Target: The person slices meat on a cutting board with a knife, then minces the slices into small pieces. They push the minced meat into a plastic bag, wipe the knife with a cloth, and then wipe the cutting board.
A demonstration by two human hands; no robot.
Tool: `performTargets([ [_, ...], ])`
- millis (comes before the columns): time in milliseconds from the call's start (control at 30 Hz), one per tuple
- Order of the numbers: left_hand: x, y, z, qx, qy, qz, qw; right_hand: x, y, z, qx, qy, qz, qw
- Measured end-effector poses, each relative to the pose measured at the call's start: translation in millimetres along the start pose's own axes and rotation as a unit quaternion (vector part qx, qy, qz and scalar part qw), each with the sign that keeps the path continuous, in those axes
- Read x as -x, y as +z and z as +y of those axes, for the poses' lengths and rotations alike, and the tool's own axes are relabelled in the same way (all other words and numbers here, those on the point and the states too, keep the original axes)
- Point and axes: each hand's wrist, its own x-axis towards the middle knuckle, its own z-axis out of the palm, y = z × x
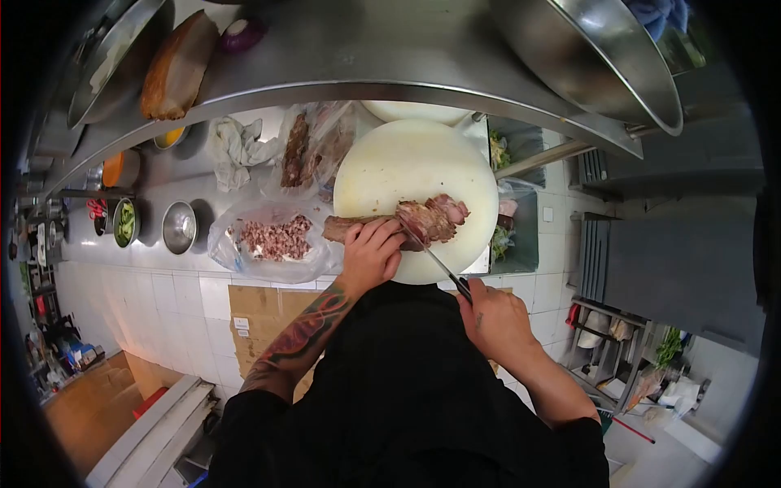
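Note:
A long piece of cooked meat (348, 227) lies on the round white cutting board (374, 163). My left hand (374, 252) presses down on the meat, fingers bent over its top near the cut end. In my right hand (498, 315) is a kitchen knife (439, 264), gripped by its dark handle, its blade at the cut end of the meat. Several cut slices (443, 218) rest on the board right of the blade, overlapping each other. The knife's tip is hidden among the meat.
Left of the board sits a plastic bag of diced meat (277, 238), with a metal bowl (180, 227) farther left. Behind them are bagged dark meat (297, 150) and a crumpled white cloth (236, 150). A steel shelf (366, 57) overhangs the back, holding a large metal bowl (602, 57).

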Motion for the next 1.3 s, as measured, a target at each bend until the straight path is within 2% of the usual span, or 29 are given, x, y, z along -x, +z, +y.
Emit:
performTargets([
  [167, 2.0, 1.9, 1.2, -0.014, -0.011, -0.006, 1.000, -51.4, 3.8, -13.4, -0.005, -0.013, -0.010, 1.000],
  [233, 2.9, 3.3, 1.6, -0.011, -0.015, -0.008, 1.000, -75.4, 22.5, -13.2, 0.018, -0.027, 0.041, 0.999],
  [300, 3.1, 2.6, -0.2, -0.013, -0.020, -0.007, 1.000, -70.8, 17.3, -11.4, 0.007, -0.028, 0.028, 0.999],
  [367, 3.7, 3.3, 0.2, -0.013, -0.012, -0.009, 1.000, -48.1, 8.6, -3.7, -0.009, 0.030, -0.043, 0.999],
  [500, 6.5, 5.4, 0.0, -0.018, -0.011, -0.003, 1.000, -29.3, 5.6, 7.3, 0.002, 0.025, -0.055, 0.998],
  [600, 5.5, 8.2, -0.1, -0.015, -0.020, -0.002, 1.000, -67.6, 36.5, 4.3, -0.022, 0.000, -0.003, 1.000],
  [733, 5.1, 5.9, -0.1, -0.019, -0.018, -0.005, 1.000, -46.8, 22.4, 5.4, -0.010, 0.032, -0.040, 0.999],
  [833, 4.9, 6.2, -0.6, -0.020, -0.023, -0.006, 1.000, -31.9, 27.9, 16.0, -0.013, 0.022, -0.046, 0.999],
  [967, 4.2, 5.1, 0.9, -0.013, -0.024, -0.011, 1.000, -66.2, 61.9, 11.2, -0.018, 0.014, -0.010, 1.000],
  [1033, 3.8, 3.7, 4.4, -0.004, -0.024, -0.006, 1.000, -61.6, 56.7, 19.3, -0.009, 0.036, -0.016, 0.999],
  [1133, 0.6, 0.7, 7.5, 0.009, -0.027, 0.005, 1.000, -51.3, 50.7, 24.5, -0.042, 0.010, -0.024, 0.999],
  [1200, 2.9, -6.3, 7.3, 0.013, -0.030, 0.004, 0.999, -41.8, 58.4, 23.5, -0.045, 0.003, 0.034, 0.998],
  [1300, -1.7, -21.1, 4.6, -0.009, -0.021, -0.002, 1.000, -41.9, 61.6, 24.7, -0.043, 0.019, 0.017, 0.999],
])
